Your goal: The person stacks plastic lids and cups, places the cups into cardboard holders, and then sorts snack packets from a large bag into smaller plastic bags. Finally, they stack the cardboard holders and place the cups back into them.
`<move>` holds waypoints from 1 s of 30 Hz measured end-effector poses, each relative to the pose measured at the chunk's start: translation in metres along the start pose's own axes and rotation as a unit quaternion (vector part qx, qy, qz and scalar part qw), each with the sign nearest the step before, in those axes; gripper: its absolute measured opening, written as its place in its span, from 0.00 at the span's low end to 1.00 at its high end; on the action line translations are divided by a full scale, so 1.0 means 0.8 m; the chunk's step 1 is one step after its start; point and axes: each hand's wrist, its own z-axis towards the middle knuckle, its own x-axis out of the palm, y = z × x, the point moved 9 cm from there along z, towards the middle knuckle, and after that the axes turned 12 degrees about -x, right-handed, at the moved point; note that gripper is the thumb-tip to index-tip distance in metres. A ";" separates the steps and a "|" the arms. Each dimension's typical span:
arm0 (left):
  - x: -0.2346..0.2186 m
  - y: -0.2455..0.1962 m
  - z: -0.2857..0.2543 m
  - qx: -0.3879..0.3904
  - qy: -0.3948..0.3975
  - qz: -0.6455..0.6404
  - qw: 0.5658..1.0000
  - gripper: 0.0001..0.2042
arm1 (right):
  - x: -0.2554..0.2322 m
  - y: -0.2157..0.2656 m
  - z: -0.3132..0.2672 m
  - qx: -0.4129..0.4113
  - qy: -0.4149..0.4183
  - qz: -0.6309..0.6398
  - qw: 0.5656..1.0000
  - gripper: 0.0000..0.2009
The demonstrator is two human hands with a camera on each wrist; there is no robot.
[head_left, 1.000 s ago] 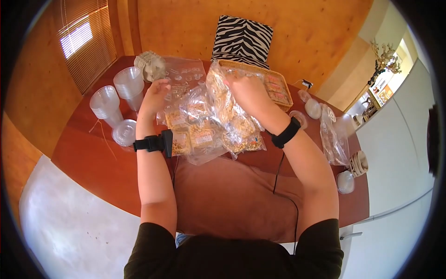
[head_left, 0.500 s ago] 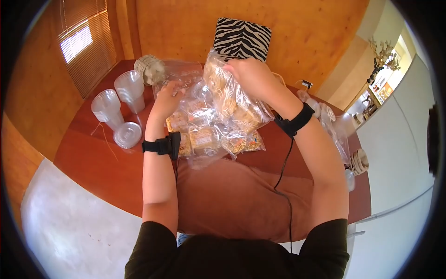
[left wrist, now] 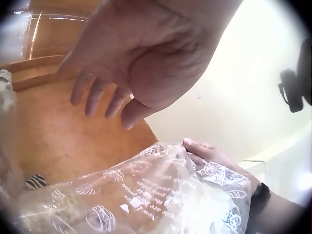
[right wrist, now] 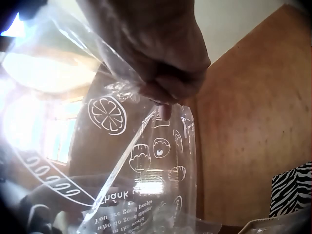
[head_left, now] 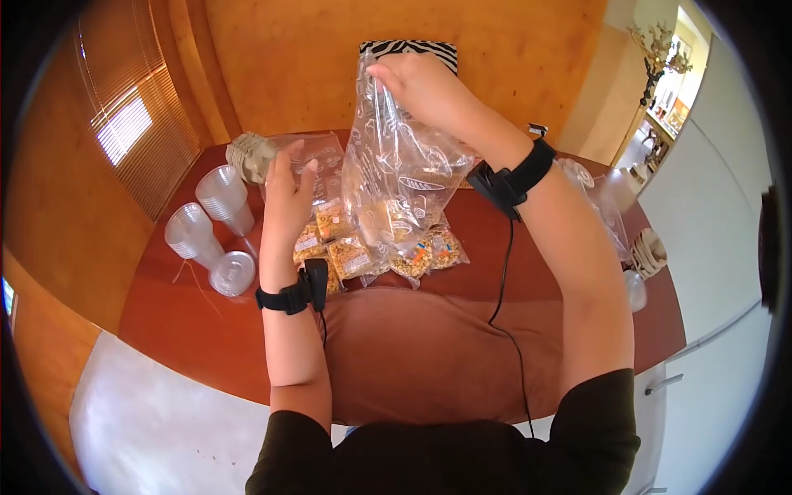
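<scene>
In the head view my right hand point(head_left: 421, 82) holds up a clear plastic bag point(head_left: 404, 157) by its upper edge. White line drawings and lettering cover the bag point(right wrist: 161, 146), and the right wrist view shows its top pinched in the curled fingers. My left hand point(head_left: 289, 202) is left of the bag, fingers loosely extended and nothing in them. That hand point(left wrist: 141, 58) hangs above the bag's edge in the left wrist view. Below the bag, small packets of yellowish snack pieces point(head_left: 351, 256) lie on the table, partly hidden behind the plastic.
Two stacks of clear plastic cups point(head_left: 191, 235) and a round clear lid point(head_left: 232, 273) stand at the left of the reddish table point(head_left: 198, 330). Behind them is a pale stack of containers point(head_left: 250, 157). More clear plastic point(head_left: 606, 206) lies at the right. A zebra-patterned chair back point(head_left: 412, 51) is beyond.
The right hand has lifted the bag up and away from the packets, so it now hangs stretched tall. The left hand has shifted slightly right and lower in view. The head view has tilted upward.
</scene>
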 end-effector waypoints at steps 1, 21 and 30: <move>0.001 -0.014 -0.005 0.003 -0.008 -0.001 1.000 0.22 | -0.007 -0.001 -0.002 -0.016 -0.015 -0.002 1.000 0.18; 0.204 -0.028 -0.137 0.059 0.429 0.286 0.855 0.33 | -0.233 -0.298 -0.532 0.494 -0.353 -0.088 0.790 0.16; 0.201 -0.017 -0.137 0.051 0.453 0.282 0.844 0.31 | -0.206 -0.263 -0.736 0.594 -0.359 -0.442 0.568 0.15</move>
